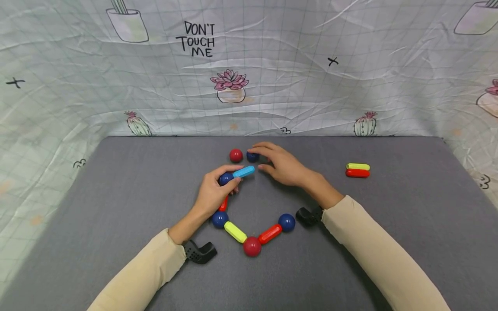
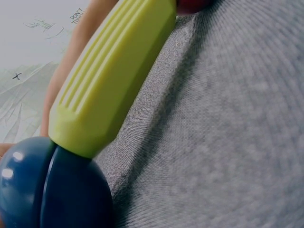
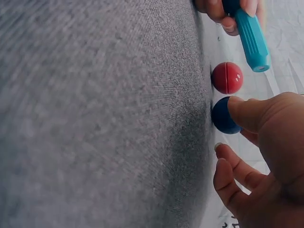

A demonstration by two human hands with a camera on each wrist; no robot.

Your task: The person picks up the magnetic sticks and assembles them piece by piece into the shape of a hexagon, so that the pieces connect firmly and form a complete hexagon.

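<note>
My left hand (image 1: 213,190) pinches a dark blue ball (image 1: 226,179) between thumb and fingers. From that ball a light blue rod (image 1: 244,172) sticks out to the right, its far end free. Below the hand a red rod (image 1: 223,204) shows partly, the rest hidden by the fingers. It meets another blue ball (image 1: 220,219), followed by a yellow-green rod (image 1: 235,232), a red ball (image 1: 252,246), a second red rod (image 1: 270,234) and a blue ball (image 1: 287,222). At the back, my right hand (image 1: 285,166) reaches over a loose blue ball (image 3: 223,116), its thumb and fingers apart.
Beside the loose blue ball sits a loose red ball (image 1: 235,155). On the right lie a yellow-green rod (image 1: 358,166) and a red rod (image 1: 357,173) side by side. A printed cloth (image 1: 272,95) hangs behind the grey table (image 1: 136,181).
</note>
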